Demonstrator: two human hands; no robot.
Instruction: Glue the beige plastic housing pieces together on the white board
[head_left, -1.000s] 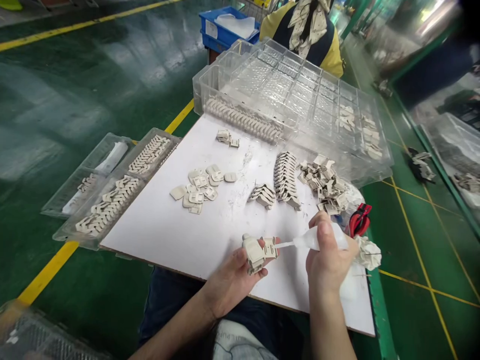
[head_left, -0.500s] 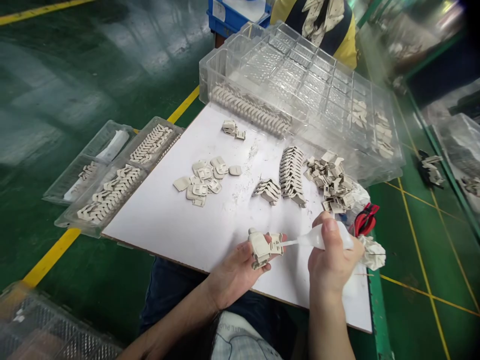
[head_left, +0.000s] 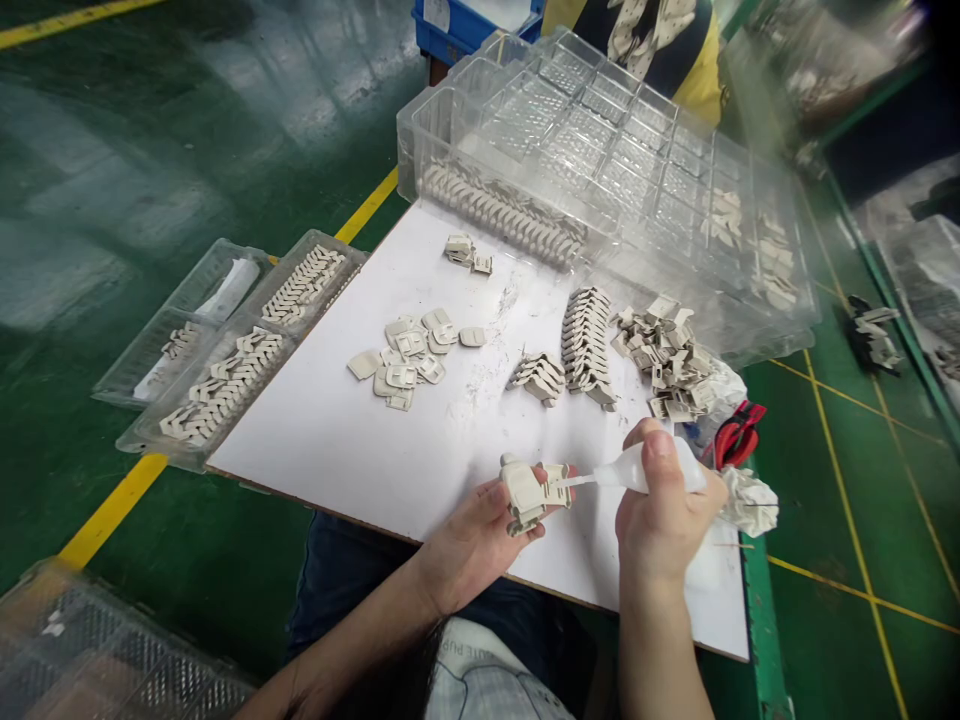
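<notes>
My left hand [head_left: 480, 540] is closed around a beige plastic part [head_left: 523, 490], held just above the near edge of the white board [head_left: 420, 460]. A second beige piece [head_left: 555, 486] with slots sits at its right side, against the fingers. In my right hand [head_left: 660, 525] is a white squeeze bottle [head_left: 637, 467], lying on its side with its thin nozzle pointing left. The nozzle tip meets the slotted piece, or hovers very close to it. Whether any liquid comes out is too small to see.
Flat beige covers [head_left: 405, 355], nested rows of beige parts [head_left: 587, 345] and a loose heap [head_left: 667, 355] lie on the board. Clear divided trays [head_left: 600, 130] stand behind; more trays [head_left: 247, 350] are at left. Red-handled pliers [head_left: 737, 435] and crumpled paper [head_left: 750, 500] are at right. A person [head_left: 697, 80] sits beyond.
The view has shifted slightly. Both hands keep nearly the same pose, and the bottle's nozzle stays at the slotted piece.
</notes>
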